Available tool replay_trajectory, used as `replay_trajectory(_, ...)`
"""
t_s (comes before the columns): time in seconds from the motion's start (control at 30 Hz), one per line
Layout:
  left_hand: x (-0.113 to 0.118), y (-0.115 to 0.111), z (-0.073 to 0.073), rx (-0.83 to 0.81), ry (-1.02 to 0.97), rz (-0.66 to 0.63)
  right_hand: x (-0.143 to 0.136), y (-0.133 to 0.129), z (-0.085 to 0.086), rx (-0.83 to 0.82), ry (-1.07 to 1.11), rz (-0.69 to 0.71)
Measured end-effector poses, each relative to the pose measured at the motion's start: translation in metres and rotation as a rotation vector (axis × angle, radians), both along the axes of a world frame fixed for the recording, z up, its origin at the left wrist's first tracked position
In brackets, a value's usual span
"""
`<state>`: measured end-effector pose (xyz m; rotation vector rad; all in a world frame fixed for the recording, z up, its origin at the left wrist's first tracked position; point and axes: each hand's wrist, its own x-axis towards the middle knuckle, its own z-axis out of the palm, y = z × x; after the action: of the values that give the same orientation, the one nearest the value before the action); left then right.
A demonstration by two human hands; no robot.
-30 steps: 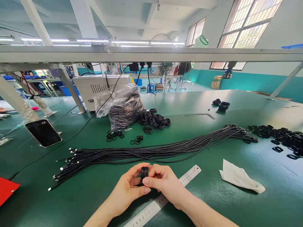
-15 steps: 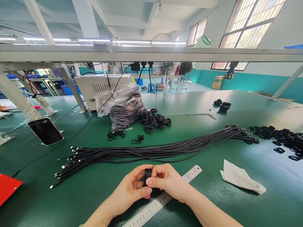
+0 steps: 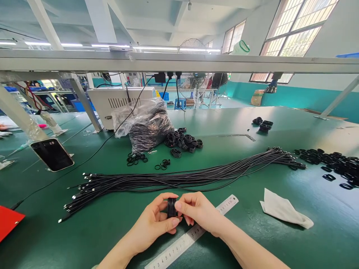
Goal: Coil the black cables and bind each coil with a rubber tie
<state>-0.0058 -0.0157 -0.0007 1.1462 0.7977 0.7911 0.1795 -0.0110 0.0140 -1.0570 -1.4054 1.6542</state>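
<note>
Left hand (image 3: 153, 223) holds ribbed, perhaps rubbery coil (image 3: 171, 208).

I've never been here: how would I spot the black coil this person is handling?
On the green table, find the long bundle of black cables. On its near side, left hand and right hand meet near a metal ruler, the black coil between them. Unlike the black loops beside the plastic bag, it is held.

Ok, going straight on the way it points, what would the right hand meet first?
Most likely the black coil held by the left hand; the right hand is close beside it, though contact is hard to judge.
</note>
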Motion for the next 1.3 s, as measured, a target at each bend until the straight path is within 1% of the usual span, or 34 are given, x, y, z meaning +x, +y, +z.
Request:
replay_trajectory(0.1,0.001,0.0,0.0,-0.017,-0.009,0.005,0.0,0.0,0.0,-0.034,0.031,-0.018)
replay_trajectory(0.23,0.002,-0.001,0.002,-0.056,-0.034,-0.024,-0.002,0.001,-0.008,-0.051,0.111,-0.004)
replay_trajectory(0.37,0.001,-0.002,0.003,-0.043,-0.006,-0.057,-0.004,-0.001,-0.014,-0.002,0.027,-0.041)
replay_trajectory(0.47,-0.001,-0.001,0.004,-0.072,-0.031,-0.09,-0.002,-0.001,-0.01,0.044,-0.019,-0.041)
replay_trajectory(0.5,-0.001,0.0,0.004,-0.096,-0.05,-0.092,0.0,0.0,-0.007,0.07,-0.038,-0.049)
replay_trajectory(0.57,-0.003,0.001,0.004,-0.146,-0.082,-0.088,0.006,0.001,-0.002,0.152,-0.103,-0.113)
replay_trajectory(0.63,-0.004,0.002,0.004,-0.178,-0.094,-0.086,0.01,0.002,0.0,0.277,-0.185,-0.185)
replay_trajectory(0.67,-0.005,0.003,0.004,-0.181,-0.096,-0.085,0.011,0.002,0.0,0.347,-0.22,-0.191)
replay_trajectory(0.77,-0.006,0.003,0.004,-0.161,-0.111,-0.1,0.006,-0.003,-0.007,0.528,-0.303,-0.102)
replay_trajectory(0.87,-0.007,0.002,0.003,-0.15,-0.124,-0.107,-0.003,-0.009,-0.016,0.592,-0.328,-0.04)
replay_trajectory(0.97,-0.006,0.002,0.001,-0.154,-0.126,-0.106,-0.009,-0.011,-0.019,0.646,-0.33,-0.055)
replay_trajectory(1.1,-0.005,0.001,-0.001,-0.173,-0.139,-0.132,-0.009,-0.008,-0.018,0.739,-0.334,-0.091)
replay_trajectory(1.2,-0.006,0.0,0.0,-0.213,-0.154,-0.126,-0.007,-0.008,-0.017,0.726,-0.327,-0.071)
replay_trajectory(1.3,-0.009,-0.001,0.004,-0.237,-0.222,-0.097,-0.005,-0.009,-0.018,0.57,-0.205,-0.095)
